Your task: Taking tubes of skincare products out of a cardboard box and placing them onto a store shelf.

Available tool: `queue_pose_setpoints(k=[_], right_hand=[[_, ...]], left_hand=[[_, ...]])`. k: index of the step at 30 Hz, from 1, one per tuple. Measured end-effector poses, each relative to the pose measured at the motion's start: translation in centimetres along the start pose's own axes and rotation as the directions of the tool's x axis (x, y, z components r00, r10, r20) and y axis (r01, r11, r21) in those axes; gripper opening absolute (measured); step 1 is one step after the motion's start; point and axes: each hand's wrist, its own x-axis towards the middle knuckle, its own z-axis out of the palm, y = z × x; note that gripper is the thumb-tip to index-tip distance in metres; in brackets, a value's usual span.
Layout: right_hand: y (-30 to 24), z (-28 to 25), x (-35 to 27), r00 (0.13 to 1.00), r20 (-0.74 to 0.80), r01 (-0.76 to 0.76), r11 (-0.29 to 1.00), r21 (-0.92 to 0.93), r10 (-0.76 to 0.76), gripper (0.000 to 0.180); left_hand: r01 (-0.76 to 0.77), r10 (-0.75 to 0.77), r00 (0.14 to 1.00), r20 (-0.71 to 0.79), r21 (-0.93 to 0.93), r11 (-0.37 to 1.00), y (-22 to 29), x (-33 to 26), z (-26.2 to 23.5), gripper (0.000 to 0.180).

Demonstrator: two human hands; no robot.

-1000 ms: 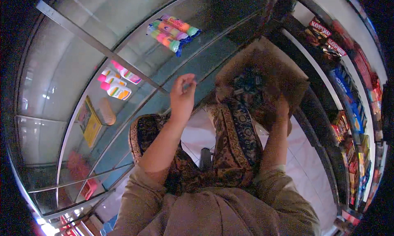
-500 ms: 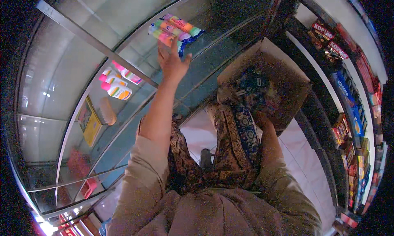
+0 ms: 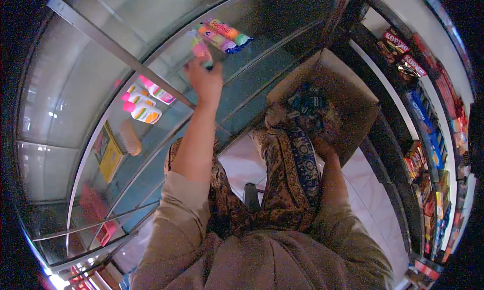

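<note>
I have the left hand [image 3: 203,79] up at 11 o'clock from the middle of my view, thumb and fingers closed on the near end of a colourful pack [image 3: 199,47]; the end under the fingers is smeared by motion, so I can't read it well. That pack sits over the shelf of the glass case [image 3: 96,32], just beside two other packs [image 3: 224,35] that lie side by side between 11 and 12. My right hand [image 3: 325,147] is at 3 o'clock, by the near side of a tilted cardboard box [image 3: 357,96] that stands open at 2 o'clock; the fingers are lost in the dark there, and I cannot tell whether they grip anything. Inside the box I make out blue-green packets [image 3: 308,104], touching one another. Toward 10 o'clock I see white bottles [image 3: 142,111] with pink caps, close together in the case, and near 9 a wooden brush [image 3: 130,137] beside a yellow box [image 3: 111,160]. A pink tray [image 3: 96,214] shows at 8. On the right, shelves carry red bags [image 3: 396,43] at 2 o'clock and blue packages [image 3: 423,116] at 3.
</note>
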Motion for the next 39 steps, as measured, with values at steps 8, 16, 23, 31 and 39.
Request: queue_pose_setpoints(k=[8,16,23,31,39], right_hand=[[-21.1,-10.2,-7.6,0.871,-0.417,0.035,0.813,0.581,0.261,0.04],[-30.9,-4.1,-11.6,0.968,0.115,-0.095,0.097,0.991,-0.223,0.046],[-32.6,4.4,-10.5,0.989,0.054,-0.039,0.105,0.994,-0.138,0.043],[-32.3,3.8,-9.3,0.99,0.075,-0.069,0.057,0.996,-0.116,0.04],[-26.8,3.1,-5.2,0.982,0.002,-0.016,-0.069,0.997,-0.188,0.037]], left_hand=[[0.706,-0.399,0.632,0.665,-0.706,-0.058,5.9,-4.6,-7.0,0.03],[0.741,-0.031,0.659,0.751,-0.656,-0.141,7.3,-10.0,-12.9,0.056],[0.874,-0.115,0.247,0.962,-0.169,0.455,5.8,-11.5,-16.9,0.057],[0.908,0.028,0.238,0.971,-0.233,0.35,6.6,-12.3,-19.6,0.059],[0.884,0.0,0.207,0.978,-0.188,0.427,6.9,-13.1,-17.7,0.06]])
